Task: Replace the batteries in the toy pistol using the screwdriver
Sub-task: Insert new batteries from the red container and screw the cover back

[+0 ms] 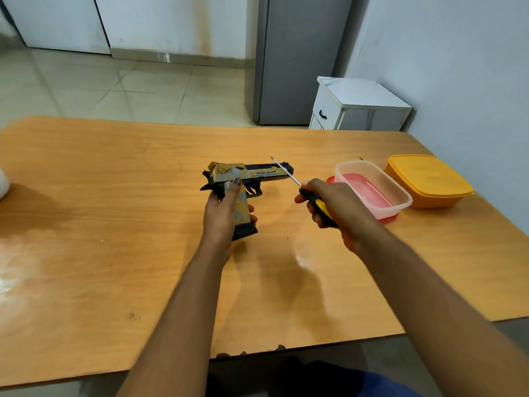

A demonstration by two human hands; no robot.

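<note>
The toy pistol [252,174], black, grey and yellow with printed lettering on the slide, is held above the middle of the wooden table [114,196], barrel pointing right. My left hand [221,213] grips its handle, thumb up along the grip. My right hand [329,202] holds the screwdriver [316,206] by its black and yellow handle. Its thin metal shaft slants up to the left, and the tip lies over the pistol's barrel end.
A clear plastic tub [375,190] sits on a red lid to the right of my hand. An orange lidded box [426,179] stands further right near the table edge. A white object [3,184] shows at the left edge. Beyond the table stand a small white cabinet [357,107] and a grey fridge.
</note>
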